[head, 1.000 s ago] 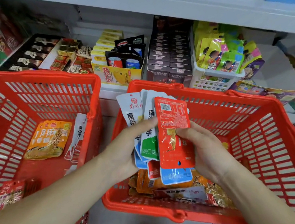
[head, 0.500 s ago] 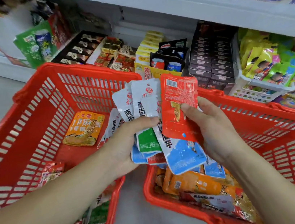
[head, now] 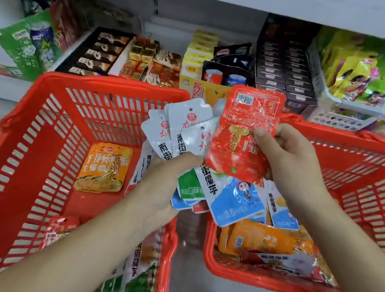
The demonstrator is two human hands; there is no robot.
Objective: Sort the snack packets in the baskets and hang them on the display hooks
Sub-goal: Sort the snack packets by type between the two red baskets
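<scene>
Frame centre: left hand grip clasps fanned white packets, hang-holes uppermost, presumably for sorting; right hand grip pinches red packet apart.

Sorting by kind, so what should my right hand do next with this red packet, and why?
Probably drop the red packet from the right hand into the left basket: it differs from the white-topped packets the left hand holds, and another red packet lies there.
</scene>
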